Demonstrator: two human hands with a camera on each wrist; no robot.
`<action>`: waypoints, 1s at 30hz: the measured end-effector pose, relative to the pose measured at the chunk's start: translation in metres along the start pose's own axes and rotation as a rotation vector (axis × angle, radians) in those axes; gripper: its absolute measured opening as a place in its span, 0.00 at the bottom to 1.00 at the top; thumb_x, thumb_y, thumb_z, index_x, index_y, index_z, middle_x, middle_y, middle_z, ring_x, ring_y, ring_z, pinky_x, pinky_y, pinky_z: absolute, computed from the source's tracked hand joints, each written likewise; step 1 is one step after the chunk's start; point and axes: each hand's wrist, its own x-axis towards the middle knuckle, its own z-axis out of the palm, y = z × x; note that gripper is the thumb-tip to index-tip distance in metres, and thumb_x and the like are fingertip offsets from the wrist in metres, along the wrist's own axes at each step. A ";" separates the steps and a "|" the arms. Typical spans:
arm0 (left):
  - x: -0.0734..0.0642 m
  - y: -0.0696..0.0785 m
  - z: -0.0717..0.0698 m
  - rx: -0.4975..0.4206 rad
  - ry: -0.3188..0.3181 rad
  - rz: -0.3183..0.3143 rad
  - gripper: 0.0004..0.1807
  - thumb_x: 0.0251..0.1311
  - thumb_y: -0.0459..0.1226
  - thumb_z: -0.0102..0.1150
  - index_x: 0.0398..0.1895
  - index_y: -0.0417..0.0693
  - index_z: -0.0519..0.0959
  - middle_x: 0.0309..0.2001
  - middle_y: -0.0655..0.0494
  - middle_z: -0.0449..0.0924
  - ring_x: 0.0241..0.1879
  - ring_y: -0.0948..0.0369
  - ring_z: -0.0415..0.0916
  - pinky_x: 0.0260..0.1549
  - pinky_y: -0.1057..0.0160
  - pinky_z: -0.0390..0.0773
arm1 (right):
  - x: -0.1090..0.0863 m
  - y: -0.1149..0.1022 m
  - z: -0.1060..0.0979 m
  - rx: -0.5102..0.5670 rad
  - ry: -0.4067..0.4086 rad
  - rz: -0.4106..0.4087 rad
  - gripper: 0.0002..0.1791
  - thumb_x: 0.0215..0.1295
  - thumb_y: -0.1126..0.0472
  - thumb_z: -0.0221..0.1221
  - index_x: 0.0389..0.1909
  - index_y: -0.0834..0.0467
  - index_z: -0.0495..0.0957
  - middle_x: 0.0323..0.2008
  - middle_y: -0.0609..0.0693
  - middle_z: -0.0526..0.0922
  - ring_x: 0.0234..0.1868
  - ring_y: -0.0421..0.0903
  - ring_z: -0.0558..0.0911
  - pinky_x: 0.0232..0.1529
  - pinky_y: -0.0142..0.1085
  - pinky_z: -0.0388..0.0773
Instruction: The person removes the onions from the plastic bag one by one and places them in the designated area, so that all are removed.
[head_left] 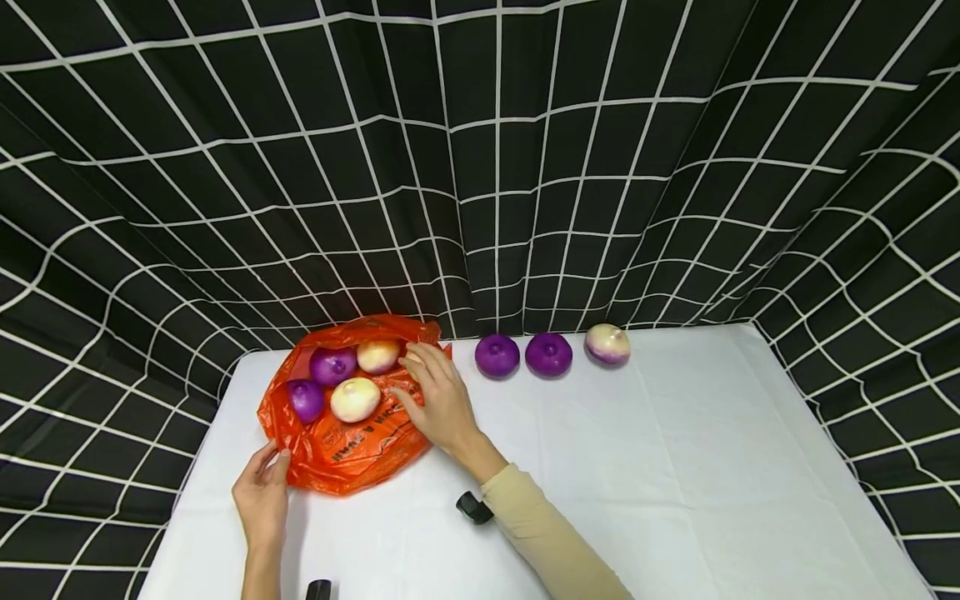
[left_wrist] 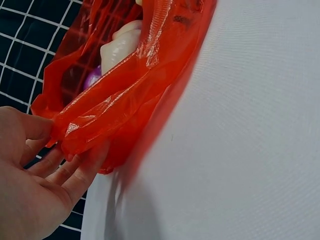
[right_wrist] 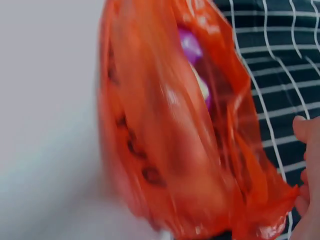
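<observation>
An orange-red plastic bag (head_left: 330, 471) lies with its mouth spread on the left of the table. Inside are purple-and-white turnips: two purple side up (head_left: 333, 367) and two pale side up (head_left: 356, 400). My left hand (head_left: 262, 496) pinches the bag's near left edge between thumb and fingers. In the left wrist view, the left hand (left_wrist: 45, 185) holds the film's rim. Over the bag's right side is my right hand (head_left: 442, 408), thumb apart from the fingers, a pale rounded thing partly hidden beneath them. The right wrist view has the right hand (right_wrist: 310, 170) at its edge, beside the bag.
Along the table's back edge, right of the bag, sit two purple turnips (head_left: 497, 357) and one pale-and-purple turnip (head_left: 608, 345). A white cloth covers the table (head_left: 712, 467). Black curtains (head_left: 525, 150) with white grid lines enclose the back and sides.
</observation>
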 end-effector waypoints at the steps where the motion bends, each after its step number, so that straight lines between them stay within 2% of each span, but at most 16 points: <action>1: 0.000 0.000 0.000 -0.005 -0.001 -0.005 0.17 0.57 0.33 0.57 0.49 0.34 0.75 0.35 0.72 0.77 0.30 0.74 0.76 0.26 0.80 0.74 | 0.000 -0.004 0.004 0.008 -0.015 -0.006 0.25 0.57 0.50 0.60 0.52 0.59 0.72 0.56 0.52 0.71 0.60 0.46 0.66 0.64 0.34 0.57; 3: 0.001 0.002 0.000 0.009 -0.003 -0.007 0.17 0.57 0.32 0.57 0.50 0.34 0.74 0.35 0.73 0.76 0.30 0.74 0.76 0.26 0.80 0.74 | 0.001 -0.011 0.010 0.029 -0.058 -0.004 0.26 0.58 0.49 0.59 0.53 0.59 0.71 0.56 0.52 0.71 0.60 0.44 0.67 0.62 0.32 0.60; 6: 0.002 0.003 0.000 -0.005 -0.016 -0.013 0.17 0.57 0.30 0.55 0.50 0.31 0.73 0.35 0.73 0.76 0.29 0.75 0.76 0.25 0.80 0.74 | 0.002 -0.017 0.021 0.031 -0.155 0.051 0.28 0.58 0.48 0.59 0.57 0.58 0.68 0.56 0.50 0.71 0.58 0.42 0.69 0.59 0.29 0.63; 10: -0.001 0.009 0.001 -0.012 -0.026 -0.006 0.17 0.56 0.27 0.55 0.49 0.29 0.73 0.35 0.72 0.77 0.29 0.74 0.76 0.25 0.80 0.74 | 0.004 -0.022 0.038 0.004 -0.288 0.140 0.34 0.55 0.45 0.60 0.59 0.56 0.65 0.58 0.49 0.68 0.57 0.43 0.69 0.59 0.33 0.64; 13: -0.005 0.015 0.001 -0.020 -0.028 -0.004 0.17 0.56 0.27 0.55 0.49 0.28 0.73 0.35 0.70 0.77 0.30 0.73 0.77 0.26 0.80 0.74 | 0.004 -0.024 0.053 0.002 -0.354 0.202 0.37 0.53 0.42 0.60 0.60 0.56 0.63 0.58 0.49 0.68 0.56 0.44 0.71 0.57 0.35 0.68; 16: -0.007 0.020 0.002 0.008 -0.030 -0.003 0.17 0.56 0.28 0.55 0.49 0.28 0.73 0.36 0.69 0.76 0.31 0.71 0.77 0.26 0.80 0.74 | 0.002 -0.026 0.067 0.010 -0.398 0.257 0.40 0.51 0.40 0.61 0.61 0.56 0.63 0.57 0.47 0.67 0.55 0.43 0.71 0.54 0.36 0.70; 19: -0.007 0.021 0.002 0.037 -0.026 0.002 0.17 0.57 0.29 0.55 0.49 0.30 0.73 0.35 0.70 0.76 0.31 0.70 0.77 0.26 0.80 0.74 | 0.002 -0.028 0.077 0.018 -0.429 0.273 0.44 0.48 0.38 0.62 0.62 0.57 0.61 0.59 0.48 0.65 0.56 0.44 0.70 0.54 0.37 0.71; 23: -0.005 0.022 0.002 0.040 -0.024 0.003 0.16 0.56 0.28 0.55 0.48 0.29 0.74 0.34 0.71 0.76 0.30 0.73 0.76 0.25 0.80 0.74 | 0.002 -0.029 0.088 -0.024 -0.476 0.284 0.49 0.43 0.34 0.62 0.64 0.55 0.59 0.61 0.47 0.61 0.58 0.43 0.69 0.53 0.38 0.71; 26: -0.006 0.023 0.003 0.062 -0.030 -0.004 0.16 0.57 0.28 0.54 0.49 0.30 0.74 0.35 0.71 0.75 0.29 0.75 0.75 0.24 0.80 0.73 | 0.002 -0.031 0.093 -0.061 -0.511 0.298 0.49 0.41 0.31 0.61 0.63 0.52 0.59 0.61 0.45 0.62 0.58 0.41 0.68 0.50 0.38 0.73; 30: 0.000 0.008 0.003 0.074 -0.020 -0.009 0.15 0.57 0.31 0.55 0.48 0.34 0.75 0.35 0.71 0.76 0.30 0.75 0.75 0.24 0.79 0.73 | 0.004 -0.033 0.096 -0.083 -0.517 0.295 0.43 0.45 0.35 0.62 0.61 0.50 0.62 0.57 0.43 0.66 0.55 0.40 0.69 0.46 0.38 0.75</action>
